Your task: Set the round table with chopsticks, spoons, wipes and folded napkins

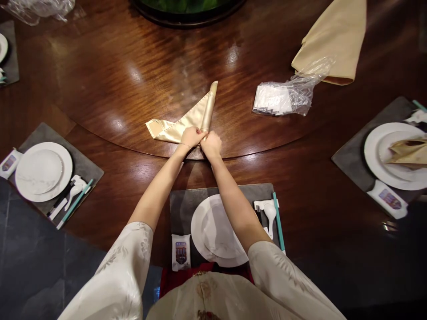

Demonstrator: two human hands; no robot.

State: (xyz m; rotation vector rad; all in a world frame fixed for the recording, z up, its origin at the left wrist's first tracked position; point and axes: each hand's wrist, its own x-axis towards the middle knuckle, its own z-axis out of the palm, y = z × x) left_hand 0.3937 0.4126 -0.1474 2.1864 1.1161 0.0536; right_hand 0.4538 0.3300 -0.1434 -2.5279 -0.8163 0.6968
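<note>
A gold satin napkin [182, 126] lies partly rolled on the round wooden turntable [140, 98], close to its near edge. Its right side forms a narrow tube that slants up and away, while a flat pointed flap spreads to the left. My left hand [191, 136] is closed with its fingers on the lower end of the roll. Right beside it, touching, my right hand [212, 144] is closed around the same lower end. The fingertips of both hands meet there, and the cloth under them is hidden.
Below my arms sits a place setting with stacked white plates [216, 235], a white spoon [270, 218] and teal chopsticks [279, 222]. Similar settings flank it. A plastic bag of white packets [280, 98] and folded gold cloth [333, 44] lie at upper right.
</note>
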